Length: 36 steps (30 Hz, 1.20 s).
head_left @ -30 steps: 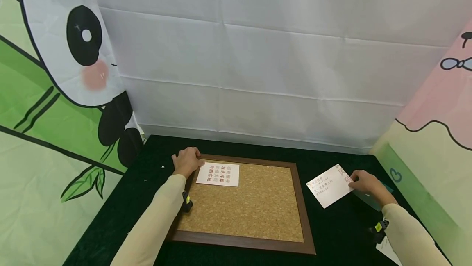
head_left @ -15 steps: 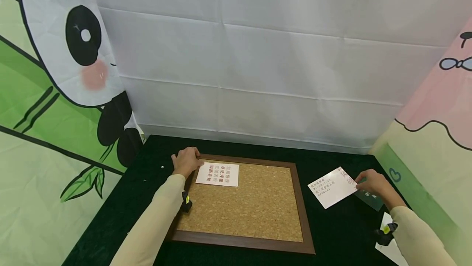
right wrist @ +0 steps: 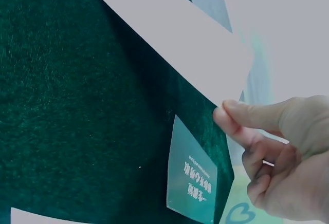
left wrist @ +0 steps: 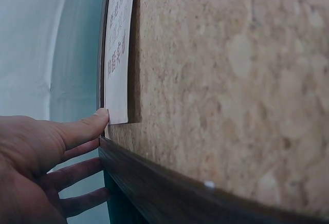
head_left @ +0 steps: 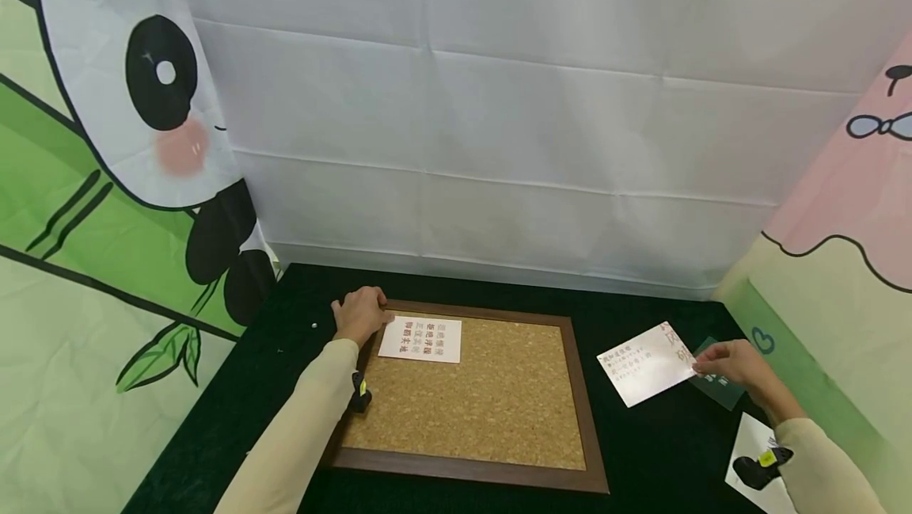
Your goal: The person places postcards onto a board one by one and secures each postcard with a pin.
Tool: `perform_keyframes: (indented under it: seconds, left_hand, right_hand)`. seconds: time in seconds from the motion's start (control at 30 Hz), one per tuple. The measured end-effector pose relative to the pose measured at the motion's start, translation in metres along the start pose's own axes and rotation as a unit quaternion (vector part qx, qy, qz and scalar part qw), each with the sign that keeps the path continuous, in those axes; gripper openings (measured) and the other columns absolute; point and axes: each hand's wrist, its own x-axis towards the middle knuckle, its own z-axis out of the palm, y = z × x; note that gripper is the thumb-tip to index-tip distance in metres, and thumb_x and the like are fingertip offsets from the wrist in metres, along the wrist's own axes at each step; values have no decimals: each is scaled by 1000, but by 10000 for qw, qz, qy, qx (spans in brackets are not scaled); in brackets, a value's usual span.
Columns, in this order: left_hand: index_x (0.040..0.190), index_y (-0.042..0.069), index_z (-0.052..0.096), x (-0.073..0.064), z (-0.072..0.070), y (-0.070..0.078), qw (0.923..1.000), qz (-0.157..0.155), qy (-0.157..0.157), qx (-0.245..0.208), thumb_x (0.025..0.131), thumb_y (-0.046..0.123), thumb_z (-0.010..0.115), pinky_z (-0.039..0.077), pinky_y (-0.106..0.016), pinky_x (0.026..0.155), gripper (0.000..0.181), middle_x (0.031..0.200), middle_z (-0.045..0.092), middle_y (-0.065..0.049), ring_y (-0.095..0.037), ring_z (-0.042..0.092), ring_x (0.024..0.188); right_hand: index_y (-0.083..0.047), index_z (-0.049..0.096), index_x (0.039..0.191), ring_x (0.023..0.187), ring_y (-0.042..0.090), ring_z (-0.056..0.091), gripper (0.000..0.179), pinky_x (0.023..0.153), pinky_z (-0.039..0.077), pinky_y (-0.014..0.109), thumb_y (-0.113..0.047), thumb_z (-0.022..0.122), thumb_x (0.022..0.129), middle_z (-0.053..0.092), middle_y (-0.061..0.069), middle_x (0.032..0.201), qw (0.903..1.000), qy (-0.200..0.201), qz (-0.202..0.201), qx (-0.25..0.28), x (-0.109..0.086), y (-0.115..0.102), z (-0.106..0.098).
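Observation:
In the head view a cork board [head_left: 499, 395] with a brown wooden frame lies on the dark green cloth. A white card [head_left: 430, 352] with printed characters sits at its upper left. My left hand [head_left: 359, 314] grips the frame's far left corner; in the left wrist view the thumb [left wrist: 97, 123] lies at the card's corner and the other fingers are along the frame's outer side. Off the board's right side, my right hand [head_left: 737, 363] pinches another white card [head_left: 648, 363] by its corner. In the right wrist view that card's blank back [right wrist: 175, 34] faces the camera, tilted above the cloth.
A dark green card [head_left: 723, 394] with white print lies partly behind my right hand. Nearer, a white card [head_left: 744, 451] lies partly under the right sleeve. A small white dot [head_left: 314, 325] is on the cloth at left. Printed fabric walls enclose the table.
My right hand has shifted slightly right and nearer with its card, uncovering more of the green card and the lower white card. My left hand stays at the board's corner.

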Motion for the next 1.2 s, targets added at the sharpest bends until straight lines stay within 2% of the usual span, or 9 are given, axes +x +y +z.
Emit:
perform_keyframes:
  seconds: [0.17,0.33,0.47,0.57,0.7,0.77,0.93,1.13,1.2]
  left_hand:
    - [105,8,67,2,2,0,10000,-31,-12,3,86,23,76,24,-61,105,26,107,68,-12,-33,56,103]
    - [104,8,67,2,3,-1,10000,-40,-5,-22,86,23,76,22,-63,107,26,107,68,-12,-34,56,105]
    - [105,7,67,2,3,-1,10000,-6,24,2,85,23,77,24,-62,105,27,109,68,-13,-34,56,105]
    - [106,7,67,2,3,-1,10000,10,43,17,84,23,78,25,-61,104,29,110,67,-13,-34,57,105]
    - [106,7,67,2,4,-1,10000,15,64,33,84,23,78,26,-61,103,29,110,68,-13,-34,57,105]
    - [105,7,67,2,4,0,10000,16,67,39,84,23,78,26,-61,102,28,109,68,-13,-34,57,104]
    - [105,7,68,1,3,0,9999,28,94,30,84,23,78,27,-60,102,27,108,68,-12,-34,57,104]
    - [106,7,68,0,2,-1,9999,92,115,2,84,23,78,26,-62,102,29,110,69,-12,-35,58,106]
    - [107,7,68,0,3,-1,9999,104,104,-32,84,23,78,26,-62,103,30,110,69,-12,-35,58,106]
  right_hand:
    - [5,68,103,98,27,57,34,83,46,49,-27,64,96,71,8,94,9990,74,195,402,-5,9,1]
    - [3,70,105,101,25,54,40,87,43,50,-35,64,95,73,3,95,9943,227,493,923,-6,20,7]
    - [-3,73,103,113,34,48,37,97,36,60,-38,65,94,71,-2,94,9821,292,773,1692,-7,25,14]
    - [-10,75,99,127,45,34,31,104,23,69,-39,67,92,66,4,105,9692,403,1039,2196,-8,27,19]
    - [-17,78,95,130,45,26,25,108,20,68,-40,69,90,46,23,131,9570,633,1271,2530,-9,27,27]
    - [-20,79,94,126,43,26,24,107,22,65,-42,69,90,38,26,136,9533,690,1350,2611,-9,25,31]
    - [-25,79,93,119,35,30,23,101,28,55,-45,70,88,45,13,124,9498,709,1398,2707,-12,19,36]
    - [-25,78,96,123,37,26,24,107,24,59,-46,69,88,41,15,133,9474,682,1313,2837,-12,7,42]
    - [-25,78,96,121,34,30,25,107,27,57,-47,70,87,51,5,124,9467,692,1312,2861,-11,4,45]
